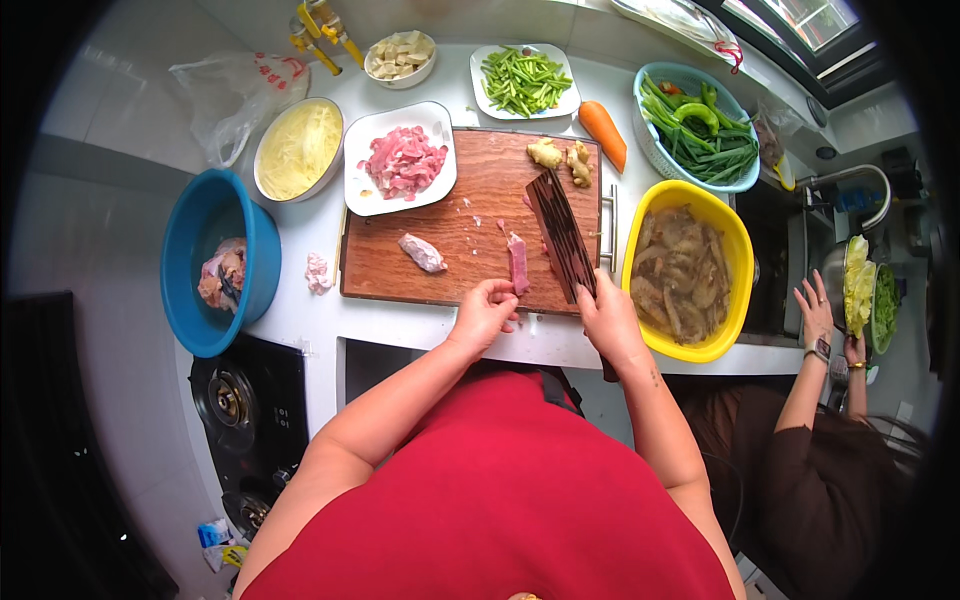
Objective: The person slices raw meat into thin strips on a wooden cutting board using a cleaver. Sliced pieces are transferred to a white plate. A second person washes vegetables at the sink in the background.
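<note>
My right hand (609, 319) grips a dark-bladed cleaver (561, 234), which lies slanted over the right part of the wooden cutting board (405, 281). Small bits of meat show along the blade's left edge. My left hand (486, 315) is at the board's near edge, fingertips at the lower end of a strip of raw pink meat (517, 262); whether they pinch it I cannot tell. Another raw meat piece (422, 253) rests left of the strip. A white dish (358, 184) of sliced raw meat overlaps the board's far left corner. Two ginger pieces (545, 153) sit at its far right.
Left are a blue basin (259, 247) with raw meat, a bowl of pale shreds (300, 150) and a gas stove (247, 405). Behind stand diced food (403, 54) and cut green stalks (525, 81). Right are a carrot (602, 135), yellow shrimp basin (739, 262), vegetable basket (652, 146) and a co-worker's hands (817, 311).
</note>
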Available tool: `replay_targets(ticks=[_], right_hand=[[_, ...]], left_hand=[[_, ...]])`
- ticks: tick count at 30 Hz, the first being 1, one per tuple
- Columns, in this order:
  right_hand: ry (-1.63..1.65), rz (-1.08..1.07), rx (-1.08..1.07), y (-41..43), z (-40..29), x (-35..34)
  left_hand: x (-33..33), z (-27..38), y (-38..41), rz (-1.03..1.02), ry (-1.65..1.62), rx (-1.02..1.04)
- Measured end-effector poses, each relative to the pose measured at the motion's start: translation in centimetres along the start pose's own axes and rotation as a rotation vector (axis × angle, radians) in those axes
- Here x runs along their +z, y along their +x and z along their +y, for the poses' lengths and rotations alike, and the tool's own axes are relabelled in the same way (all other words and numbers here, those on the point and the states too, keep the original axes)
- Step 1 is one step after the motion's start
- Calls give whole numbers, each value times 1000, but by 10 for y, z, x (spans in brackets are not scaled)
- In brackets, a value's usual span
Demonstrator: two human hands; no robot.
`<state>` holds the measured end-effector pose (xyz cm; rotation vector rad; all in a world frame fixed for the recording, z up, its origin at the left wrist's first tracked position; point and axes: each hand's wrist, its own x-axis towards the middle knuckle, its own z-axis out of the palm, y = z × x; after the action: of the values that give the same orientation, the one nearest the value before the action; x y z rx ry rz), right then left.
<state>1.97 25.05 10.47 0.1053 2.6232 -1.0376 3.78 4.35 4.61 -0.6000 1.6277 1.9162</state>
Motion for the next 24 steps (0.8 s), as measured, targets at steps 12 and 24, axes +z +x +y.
replay_targets(ticks=[12,24], right_hand=[[-287,-91,-100,-26,-17,4],[-399,-120,-168,8,-32,29]], left_hand=[[-27,14,53,81,1143,1263],[-19,-1,64,129,1056,1230]])
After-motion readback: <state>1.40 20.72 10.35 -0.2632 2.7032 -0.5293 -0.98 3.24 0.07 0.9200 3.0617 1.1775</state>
